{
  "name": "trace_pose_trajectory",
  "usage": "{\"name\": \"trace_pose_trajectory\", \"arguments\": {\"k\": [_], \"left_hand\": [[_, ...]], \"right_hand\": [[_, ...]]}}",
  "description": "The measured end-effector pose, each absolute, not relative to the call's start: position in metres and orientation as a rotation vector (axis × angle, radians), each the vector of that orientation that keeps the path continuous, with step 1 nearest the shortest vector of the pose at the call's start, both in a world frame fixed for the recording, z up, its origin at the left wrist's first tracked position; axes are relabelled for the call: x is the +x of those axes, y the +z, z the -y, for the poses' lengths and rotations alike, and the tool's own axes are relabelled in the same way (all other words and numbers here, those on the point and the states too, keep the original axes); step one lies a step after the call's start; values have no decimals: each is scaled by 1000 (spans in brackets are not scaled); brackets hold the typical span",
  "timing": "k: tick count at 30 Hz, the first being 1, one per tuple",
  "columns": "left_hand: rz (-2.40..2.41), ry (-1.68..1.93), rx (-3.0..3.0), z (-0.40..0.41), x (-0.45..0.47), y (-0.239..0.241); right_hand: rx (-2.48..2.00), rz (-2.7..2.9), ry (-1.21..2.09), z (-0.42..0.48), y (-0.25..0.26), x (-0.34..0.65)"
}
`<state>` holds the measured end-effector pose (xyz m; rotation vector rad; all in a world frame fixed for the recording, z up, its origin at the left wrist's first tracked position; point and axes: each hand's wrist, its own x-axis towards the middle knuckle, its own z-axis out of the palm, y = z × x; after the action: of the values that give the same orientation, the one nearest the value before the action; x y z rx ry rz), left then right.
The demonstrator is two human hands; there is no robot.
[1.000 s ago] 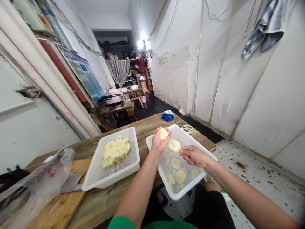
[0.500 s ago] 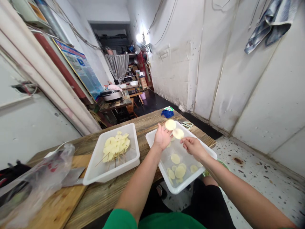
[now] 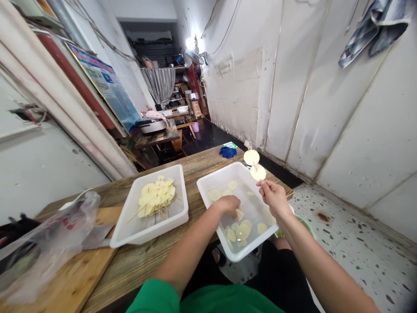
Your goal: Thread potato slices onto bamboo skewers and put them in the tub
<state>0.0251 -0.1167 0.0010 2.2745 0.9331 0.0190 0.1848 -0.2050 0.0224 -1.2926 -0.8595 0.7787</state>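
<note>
My right hand (image 3: pixel 273 198) is closed on a thin wooden skewer (image 3: pixel 259 178) that carries two pale potato slices (image 3: pixel 254 164), held up over the far right corner of a white tray (image 3: pixel 213 179). That tray holds water and several loose potato slices (image 3: pixel 241 230). My left hand (image 3: pixel 230 205) reaches down into this tray with its fingers curled around a slice near the middle. A second white tray (image 3: pixel 176 213) to the left holds a pile of skewered potato slices (image 3: pixel 155 198).
Both trays rest on a wooden table (image 3: pixel 195 167). A clear plastic bag (image 3: pixel 48 243), a cleaver blade (image 3: pixel 97 237) and a wooden cutting board (image 3: pixel 78 274) lie at the left. A blue cloth (image 3: pixel 227 151) and scissors sit at the far edge. A white wall stands to the right.
My left hand let go of the skewered slices and dropped into the water tray. My right hand lifted the skewer with two slices up and to the right.
</note>
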Motion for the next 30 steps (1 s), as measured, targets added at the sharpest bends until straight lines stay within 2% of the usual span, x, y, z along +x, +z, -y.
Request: {"name": "trace_pose_trajectory", "arguments": {"k": [2, 7, 12, 16, 19, 30], "left_hand": [[-987, 154, 2125, 110, 26, 5], [-1195, 949, 1270, 87, 26, 10], [-959, 1283, 592, 73, 21, 17], [-764, 1422, 546, 71, 23, 18], [-787, 1452, 589, 69, 25, 16], [-842, 1526, 710, 70, 27, 15]], "right_hand": [[-1323, 895, 781, 206, 23, 184], [-1505, 1121, 791, 210, 23, 183], [-1627, 1342, 708, 216, 29, 183], [-1693, 1553, 495, 228, 34, 185], [-1757, 1605, 321, 237, 31, 193], [-1769, 1638, 366, 243, 22, 200]]}}
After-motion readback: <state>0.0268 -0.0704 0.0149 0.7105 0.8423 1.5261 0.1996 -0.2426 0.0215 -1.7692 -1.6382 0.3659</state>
